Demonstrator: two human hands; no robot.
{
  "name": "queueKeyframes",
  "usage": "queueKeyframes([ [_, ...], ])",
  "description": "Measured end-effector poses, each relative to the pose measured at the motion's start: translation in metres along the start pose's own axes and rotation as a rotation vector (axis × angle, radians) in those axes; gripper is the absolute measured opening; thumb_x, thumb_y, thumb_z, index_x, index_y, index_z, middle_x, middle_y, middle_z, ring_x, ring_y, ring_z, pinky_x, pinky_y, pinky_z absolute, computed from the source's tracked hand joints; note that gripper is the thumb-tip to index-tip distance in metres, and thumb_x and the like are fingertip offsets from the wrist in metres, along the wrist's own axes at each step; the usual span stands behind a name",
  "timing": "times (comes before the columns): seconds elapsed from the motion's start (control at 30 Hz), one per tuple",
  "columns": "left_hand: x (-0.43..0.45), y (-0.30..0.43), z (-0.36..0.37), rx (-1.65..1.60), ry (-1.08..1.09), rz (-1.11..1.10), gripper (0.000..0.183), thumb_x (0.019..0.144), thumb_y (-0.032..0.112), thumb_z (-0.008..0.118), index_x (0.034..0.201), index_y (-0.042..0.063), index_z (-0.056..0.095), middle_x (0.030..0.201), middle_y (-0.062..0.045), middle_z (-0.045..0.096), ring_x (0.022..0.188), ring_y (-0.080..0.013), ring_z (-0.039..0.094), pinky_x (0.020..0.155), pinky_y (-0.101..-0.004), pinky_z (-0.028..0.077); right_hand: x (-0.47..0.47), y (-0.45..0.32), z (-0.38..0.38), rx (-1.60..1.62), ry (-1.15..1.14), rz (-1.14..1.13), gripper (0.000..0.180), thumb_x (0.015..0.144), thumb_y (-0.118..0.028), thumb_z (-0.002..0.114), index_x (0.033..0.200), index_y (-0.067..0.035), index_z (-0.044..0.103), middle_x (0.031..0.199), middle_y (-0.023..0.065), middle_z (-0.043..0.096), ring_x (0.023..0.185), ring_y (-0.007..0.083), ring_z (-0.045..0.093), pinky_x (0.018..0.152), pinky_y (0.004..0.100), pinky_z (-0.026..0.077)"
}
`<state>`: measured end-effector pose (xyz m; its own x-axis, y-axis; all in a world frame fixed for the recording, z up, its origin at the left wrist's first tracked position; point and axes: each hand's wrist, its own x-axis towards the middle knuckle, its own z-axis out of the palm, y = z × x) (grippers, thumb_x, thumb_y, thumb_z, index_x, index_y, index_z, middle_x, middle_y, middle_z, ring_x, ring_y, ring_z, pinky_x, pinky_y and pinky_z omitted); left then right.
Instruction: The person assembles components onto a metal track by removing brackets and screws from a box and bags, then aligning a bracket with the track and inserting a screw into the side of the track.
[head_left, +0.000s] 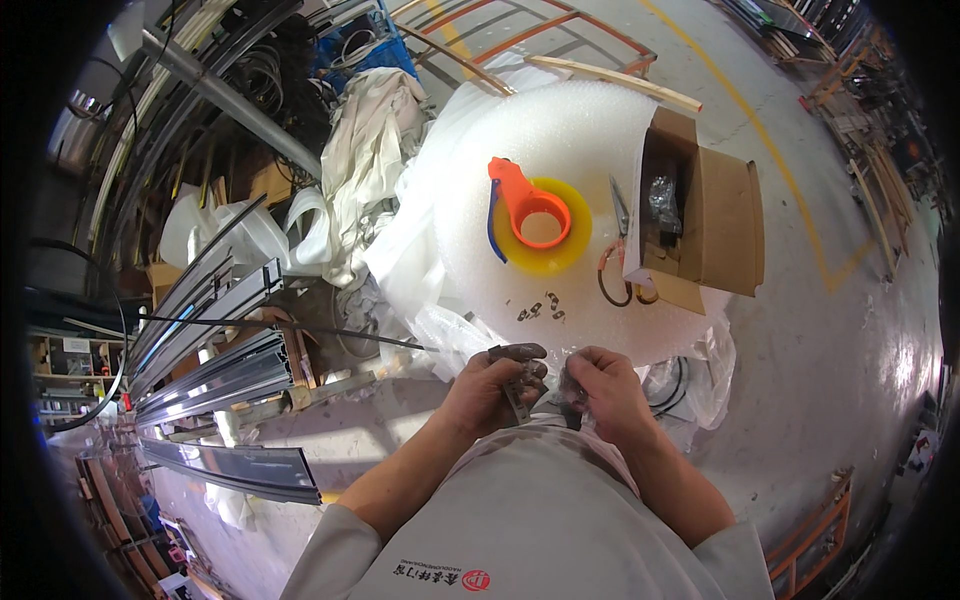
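My left hand (504, 382) is closed around a small metal part (517, 402) with holes. Close to its right, my right hand (602, 386) grips a crumpled clear plastic bag (572, 381). Both are near my body, at the edge of a big roll of bubble wrap (480, 247). Several small dark metal parts (531, 311) lie on the roll. Farther up is an orange tape dispenser (517, 196) with a roll of yellowish tape (577, 217). Scissors (621, 225) with orange and black handles rest beside an open cardboard box (727, 217), which holds plastic-wrapped items (664, 202).
Dark metal profiles (217, 379) reach in from the left. Pale cloth (367, 165) is heaped left of the roll, near a blue crate (397, 52). A wooden strip (622, 81) and an orange metal frame (577, 15) are beyond it.
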<state>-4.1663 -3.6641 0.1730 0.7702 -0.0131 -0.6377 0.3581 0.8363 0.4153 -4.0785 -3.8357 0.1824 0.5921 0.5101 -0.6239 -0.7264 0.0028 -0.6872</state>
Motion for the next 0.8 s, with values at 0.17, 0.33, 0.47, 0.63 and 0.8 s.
queueKeyframes([
  [0.17, -0.006, -0.008, 0.014, -0.029, 0.01, 0.021, 0.039, 0.084, -0.005, 0.046, 0.123, -0.009, 0.051, 0.109, -0.021, 0.062, 0.094, -0.0275, 0.064, 0.082, -0.0399, 0.056, -0.013, -0.012, -0.003, 0.028, -0.016, -0.038, 0.009, 0.094, -0.008, 0.06, 0.093, 0.001, 0.061, 0.069, -0.0006, 0.057, 0.06, 0.0069, 0.05, 0.053, 0.022, 0.04],
  [0.33, -0.009, -0.013, 0.025, -0.041, -0.015, -0.007, 0.039, 0.085, -0.005, 0.049, 0.124, -0.01, 0.051, 0.117, -0.02, 0.061, 0.102, -0.0283, 0.063, 0.093, -0.0412, 0.054, -0.013, -0.009, -0.025, -0.163, -0.044, -0.118, 0.009, 0.09, -0.003, 0.062, 0.097, 0.001, 0.063, 0.072, 0.0003, 0.059, 0.061, 0.0082, 0.054, 0.056, 0.0227, 0.043],
  [0.47, -0.008, -0.031, 0.028, 0.028, -0.078, 0.003, 0.038, 0.086, -0.006, 0.047, 0.124, -0.01, 0.051, 0.117, -0.019, 0.061, 0.106, -0.0281, 0.063, 0.095, -0.0406, 0.053, -0.028, -0.026, -0.009, -0.421, -0.119, -0.213, 0.013, 0.088, -0.004, 0.065, 0.099, 0.004, 0.064, 0.075, 0.0021, 0.059, 0.067, 0.0118, 0.057, 0.062, 0.0252, 0.046],
  [0.63, -0.02, -0.051, 0.045, 0.075, 0.023, -0.026, 0.037, 0.087, -0.007, 0.047, 0.124, -0.01, 0.051, 0.117, -0.019, 0.061, 0.109, -0.0279, 0.063, 0.098, -0.0405, 0.052, -0.021, -0.01, -0.042, -0.921, -0.145, -0.67, 0.017, 0.088, -0.001, 0.062, 0.104, 0.005, 0.062, 0.089, 0.007, 0.061, 0.079, 0.0134, 0.058, 0.069, 0.0272, 0.048],
  [0.8, -0.025, -0.068, 0.049, -0.126, -0.025, 0.001, 0.042, 0.09, -0.007, 0.046, 0.132, -0.011, 0.043, 0.12, -0.021, 0.059, 0.111, -0.0287, 0.062, 0.098, -0.0416, 0.052, -0.038, 0.011, -0.068, -0.469, -0.109, -0.533, 0.015, 0.088, 0.003, 0.059, 0.102, 0.005, 0.054, 0.095, 0.0108, 0.061, 0.082, 0.0141, 0.06, 0.073, 0.0274, 0.049],
])
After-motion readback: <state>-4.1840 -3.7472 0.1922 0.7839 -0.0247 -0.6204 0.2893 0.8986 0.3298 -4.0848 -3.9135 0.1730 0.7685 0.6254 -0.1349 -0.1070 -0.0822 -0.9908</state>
